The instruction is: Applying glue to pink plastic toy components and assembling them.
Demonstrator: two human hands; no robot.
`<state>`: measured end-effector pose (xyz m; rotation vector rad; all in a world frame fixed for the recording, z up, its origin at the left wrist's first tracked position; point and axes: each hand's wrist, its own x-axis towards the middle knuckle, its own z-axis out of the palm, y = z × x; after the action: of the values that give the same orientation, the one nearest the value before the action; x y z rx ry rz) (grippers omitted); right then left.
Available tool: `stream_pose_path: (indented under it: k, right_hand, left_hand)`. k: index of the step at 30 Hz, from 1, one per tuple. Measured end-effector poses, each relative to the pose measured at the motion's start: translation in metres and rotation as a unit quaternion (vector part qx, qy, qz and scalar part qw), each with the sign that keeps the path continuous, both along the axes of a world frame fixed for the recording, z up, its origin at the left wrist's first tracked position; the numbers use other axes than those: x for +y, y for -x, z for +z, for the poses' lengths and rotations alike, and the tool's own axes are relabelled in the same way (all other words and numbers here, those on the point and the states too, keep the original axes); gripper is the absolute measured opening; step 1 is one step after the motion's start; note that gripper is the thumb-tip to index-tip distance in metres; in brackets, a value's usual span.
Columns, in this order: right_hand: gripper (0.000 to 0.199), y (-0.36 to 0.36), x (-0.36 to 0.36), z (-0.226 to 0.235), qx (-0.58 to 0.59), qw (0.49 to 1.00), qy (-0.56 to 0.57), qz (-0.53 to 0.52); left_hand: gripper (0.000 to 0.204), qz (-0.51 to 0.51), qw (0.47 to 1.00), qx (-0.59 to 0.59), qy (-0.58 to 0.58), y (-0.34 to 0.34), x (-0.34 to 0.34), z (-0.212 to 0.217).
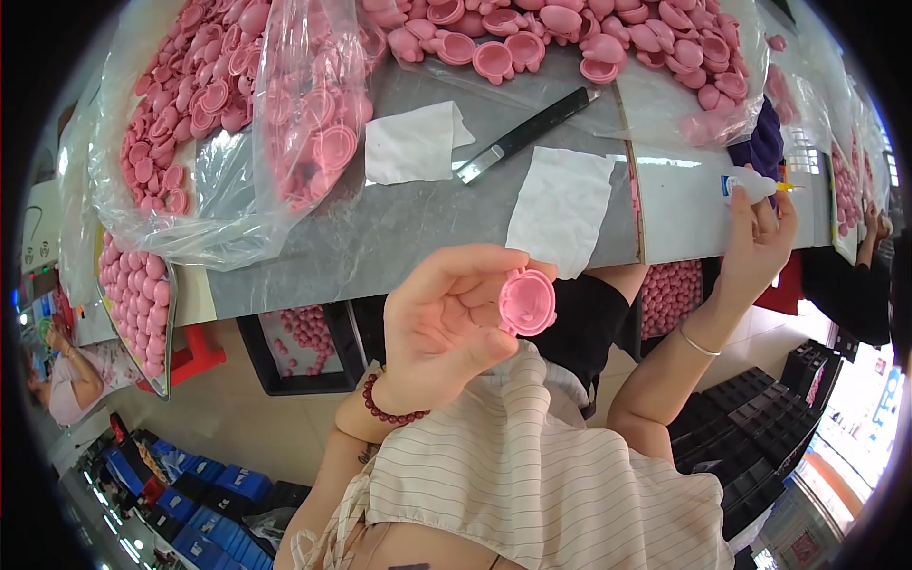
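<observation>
My left hand (439, 309), with a dark red bead bracelet at its wrist, pinches a small pink plastic shell (527, 304) by its rim in front of my body. The round hollow side of the shell is turned up. Out to the right, over the table's edge, my right hand (758, 233) grips a small white glue bottle (749, 184) with a blue label. Its yellow tip points right, away from the shell. A white cloth (562, 204) lies on the grey table (427, 223) just beyond my left hand.
Clear plastic bags full of pink shells (332, 147) cover the table's far side. A black-handled cutter (527, 135) lies beside a second white cloth (410, 144). Below the edge stand black bins (271, 366) with pink pieces. Another person (71, 375) sits at far left.
</observation>
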<state>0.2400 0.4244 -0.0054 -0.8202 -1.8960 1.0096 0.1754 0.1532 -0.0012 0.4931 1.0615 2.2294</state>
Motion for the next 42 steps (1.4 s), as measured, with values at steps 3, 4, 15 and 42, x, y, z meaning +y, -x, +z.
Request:
stream_pose_path:
  k: [3,4,15,42]
  right_hand:
    - [0.046,0.007,-0.015,0.005,-0.022,0.984,-0.163,-0.073]
    - [0.041,0.005,-0.017,0.01,0.044,0.975,-0.203,-0.082]
    - [0.024,0.112,-0.042,0.042,-0.156,0.856,-0.384,0.31]
    - [0.035,0.012,-0.104,0.012,0.07,0.889,-0.12,0.436]
  left_hand:
    - [0.049,0.006,0.998,-0.059,0.008,0.0,-0.003,0.002]
    - [0.048,-0.006,0.997,-0.077,-0.017,0.002,-0.002,0.002]
    - [0.042,-0.015,0.997,-0.064,-0.046,-0.006,-0.003,0.0]
    - [0.04,0.022,0.993,0.107,0.045,0.0,0.006,-0.001]
